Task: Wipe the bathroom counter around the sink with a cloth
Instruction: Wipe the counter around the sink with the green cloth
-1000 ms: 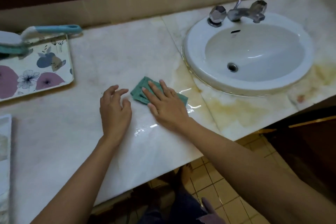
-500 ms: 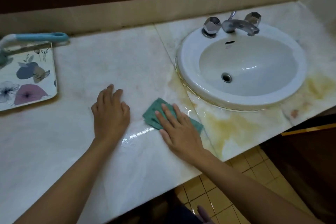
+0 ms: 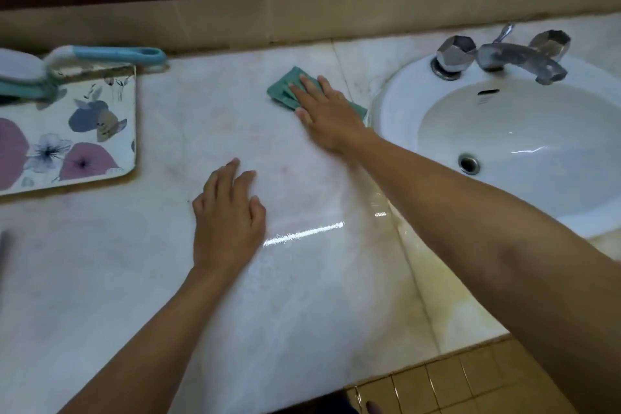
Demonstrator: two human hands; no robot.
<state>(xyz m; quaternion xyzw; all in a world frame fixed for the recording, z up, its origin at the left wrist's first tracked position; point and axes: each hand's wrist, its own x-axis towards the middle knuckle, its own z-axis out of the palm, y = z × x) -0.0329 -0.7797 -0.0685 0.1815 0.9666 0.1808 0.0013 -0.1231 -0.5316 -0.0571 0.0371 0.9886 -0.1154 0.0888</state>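
The right hand (image 3: 327,118) lies flat on the green cloth (image 3: 284,89), fingers straight and close together, pressing it down onto the counter (image 3: 302,312) rather than gripping it. The cloth is folded and sits toward the back of the counter, just left of the sink (image 3: 396,118). One corner sticks out beyond the fingertips and a thin strip shows by the wrist, next to the sink's rim. The right forearm reaches in from the lower right, crossing over the front part of the basin.

The left hand (image 3: 228,222) rests palm down on the bare counter, nearer the front edge and well apart from the cloth, fingers loosely spread and holding nothing.

Between the two hands the pale marble-look surface is wet – a bright streak of light (image 3: 302,233) glints just right of the left hand. A yellowish stain (image 3: 447,286) runs along the counter in front of the sink.

The sink is white and oval, with a metal drain (image 3: 469,163) in its bowl and a chrome tap (image 3: 517,59) with two faceted knobs at the back. At the far left stands a flower-printed tray (image 3: 111,101) – a brush with a blue handle (image 3: 114,53) lies across its back edge. A beige tiled upstand (image 3: 235,23) runs behind the counter, and yellow floor tiles (image 3: 453,383) show below its front edge.
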